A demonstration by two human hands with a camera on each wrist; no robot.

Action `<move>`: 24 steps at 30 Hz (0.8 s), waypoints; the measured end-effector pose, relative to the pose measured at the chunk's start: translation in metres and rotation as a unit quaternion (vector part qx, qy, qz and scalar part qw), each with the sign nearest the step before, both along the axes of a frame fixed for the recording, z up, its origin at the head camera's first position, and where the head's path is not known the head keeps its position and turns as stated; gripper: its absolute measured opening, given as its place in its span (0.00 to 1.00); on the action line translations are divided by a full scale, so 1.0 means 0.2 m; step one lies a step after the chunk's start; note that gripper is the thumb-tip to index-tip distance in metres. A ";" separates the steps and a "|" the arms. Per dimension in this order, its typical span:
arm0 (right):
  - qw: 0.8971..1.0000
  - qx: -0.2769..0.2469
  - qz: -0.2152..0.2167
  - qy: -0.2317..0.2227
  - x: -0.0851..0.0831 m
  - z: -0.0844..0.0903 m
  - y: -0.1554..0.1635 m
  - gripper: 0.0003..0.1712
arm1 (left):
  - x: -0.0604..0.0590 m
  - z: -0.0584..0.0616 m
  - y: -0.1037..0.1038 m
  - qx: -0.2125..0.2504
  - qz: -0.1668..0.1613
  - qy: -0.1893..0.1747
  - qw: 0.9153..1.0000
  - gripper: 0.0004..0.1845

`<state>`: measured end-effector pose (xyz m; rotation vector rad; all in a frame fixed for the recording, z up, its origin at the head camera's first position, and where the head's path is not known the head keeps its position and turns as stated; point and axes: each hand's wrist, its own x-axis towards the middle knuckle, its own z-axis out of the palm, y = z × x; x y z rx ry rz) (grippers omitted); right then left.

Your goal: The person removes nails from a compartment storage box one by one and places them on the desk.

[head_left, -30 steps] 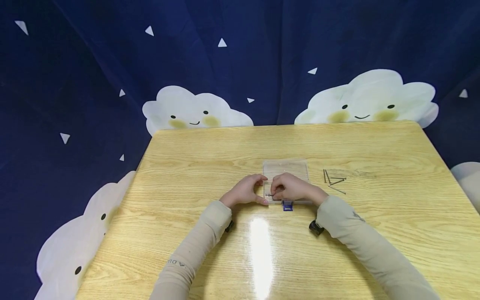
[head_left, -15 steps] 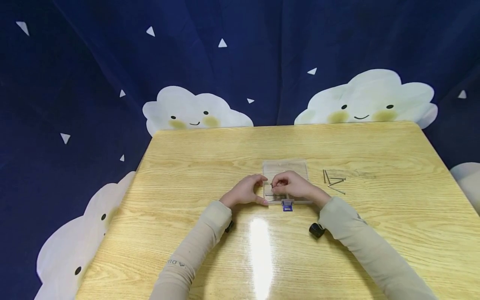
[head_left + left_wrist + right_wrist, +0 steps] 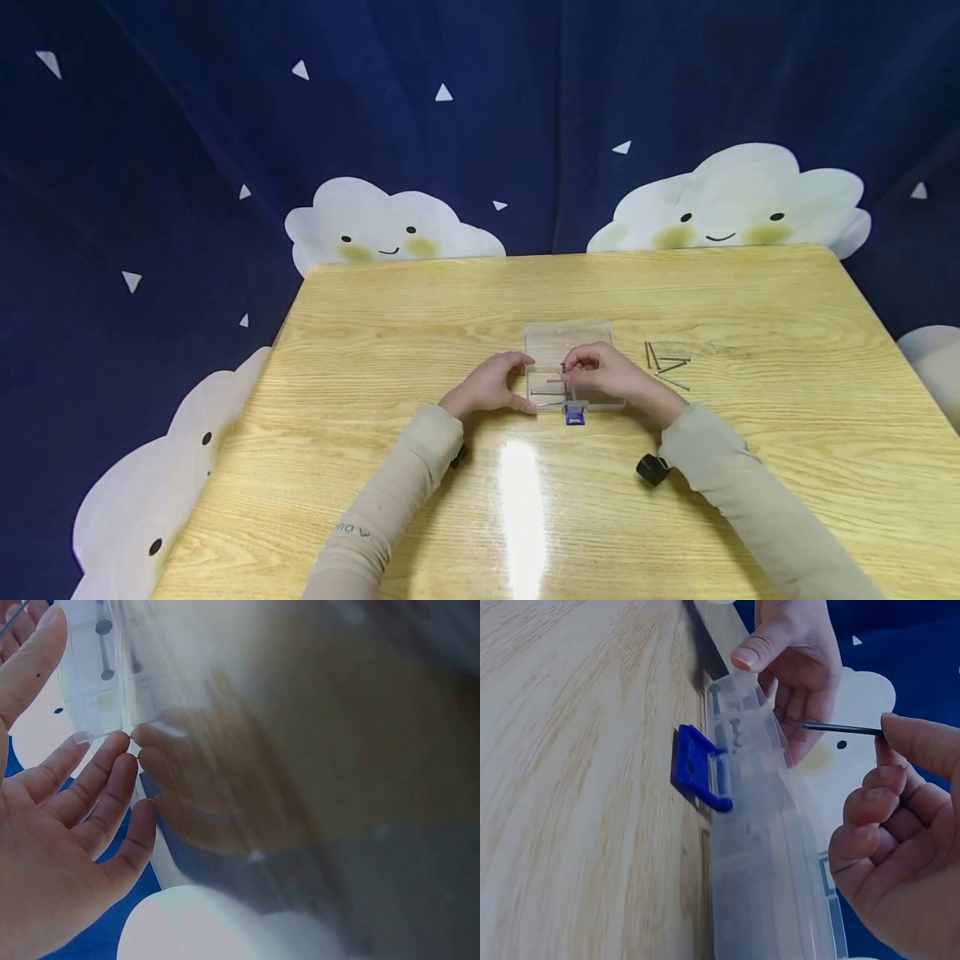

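A clear plastic box [image 3: 551, 404] with compartments stands on the table, its lid [image 3: 567, 335] laid back behind it. Several nails [image 3: 548, 392] lie in its left part. At the left end, my left hand [image 3: 489, 383] holds the box between the thumb in front and the fingers behind; in the left wrist view, its fingertips touch the box edge. My right hand [image 3: 611, 372], above the middle of the box, pinches a dark nail [image 3: 844, 729] between thumb and index finger. The nail's pointed end faces my left hand in the right wrist view.
A blue latch [image 3: 694, 769] hangs at the front of the box. Several loose nails [image 3: 672, 382] lie on the wooden table [image 3: 390, 333] to the right of the box. A dark blue curtain [image 3: 525, 100] with printed clouds hangs behind the table.
My right hand has risen from the left part of the box and moved right, with the nail in its fingers. More of the nails inside show now. My left hand has stayed in place.
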<state>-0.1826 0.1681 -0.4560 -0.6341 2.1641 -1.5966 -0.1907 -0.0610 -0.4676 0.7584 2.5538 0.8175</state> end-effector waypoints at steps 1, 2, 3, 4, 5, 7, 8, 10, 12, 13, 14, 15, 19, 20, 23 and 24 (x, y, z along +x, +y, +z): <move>1.000 0.004 -0.003 0.003 0.00 0.00 0.01 0.05 | 0.00 0.00 0.00 0.001 0.000 0.000 1.000 0.41; 1.000 0.007 -0.006 0.003 0.01 0.01 0.03 0.05 | 0.00 0.00 0.00 0.001 0.000 0.000 1.000 0.40; 1.000 0.010 -0.010 0.004 0.02 0.01 0.04 0.05 | 0.00 0.00 0.00 0.002 0.001 0.000 1.000 0.40; 1.000 0.013 -0.015 0.005 0.03 0.02 0.06 0.05 | 0.00 0.00 0.00 0.002 0.001 -0.001 1.000 0.40; 1.000 0.015 -0.018 0.004 0.03 0.02 0.07 0.05 | 0.00 0.00 0.00 0.003 0.000 -0.001 1.000 0.40; 0.999 0.020 -0.026 0.006 0.05 0.02 0.11 0.06 | 0.01 0.00 0.00 0.004 -0.001 -0.002 1.000 0.40; 0.999 0.020 -0.029 0.002 0.06 0.03 0.13 0.06 | 0.01 0.00 -0.01 0.005 -0.002 -0.003 1.000 0.40; 0.999 0.019 -0.033 -0.001 0.07 0.03 0.16 0.06 | 0.01 0.01 -0.01 0.007 -0.002 -0.005 1.000 0.40; 0.999 0.016 -0.035 -0.001 0.09 0.03 0.19 0.06 | 0.01 0.01 -0.01 0.009 -0.003 -0.006 1.000 0.40; 0.999 0.016 -0.037 -0.001 0.10 0.04 0.21 0.06 | 0.01 0.01 -0.01 0.009 -0.003 -0.006 1.000 0.40; 0.999 0.016 -0.039 -0.002 0.10 0.04 0.22 0.06 | 0.01 0.01 -0.01 0.010 -0.003 -0.006 1.000 0.40; 0.999 0.019 -0.042 -0.001 0.11 0.04 0.23 0.06 | 0.01 0.01 -0.01 0.010 -0.003 -0.006 1.000 0.40; 0.998 0.032 -0.056 0.006 0.14 0.04 0.28 0.07 | 0.01 0.01 -0.01 0.007 -0.002 -0.005 1.000 0.41; 0.998 0.034 -0.059 0.008 0.14 0.04 0.29 0.07 | 0.01 0.00 -0.01 0.006 -0.001 -0.005 1.000 0.41; 0.997 0.039 -0.068 0.011 0.16 0.03 0.32 0.07 | 0.01 0.01 -0.01 0.006 0.000 -0.010 1.000 0.40; 0.996 0.043 -0.073 0.011 0.17 0.02 0.34 0.07 | 0.01 0.01 -0.01 0.006 0.001 -0.010 1.000 0.40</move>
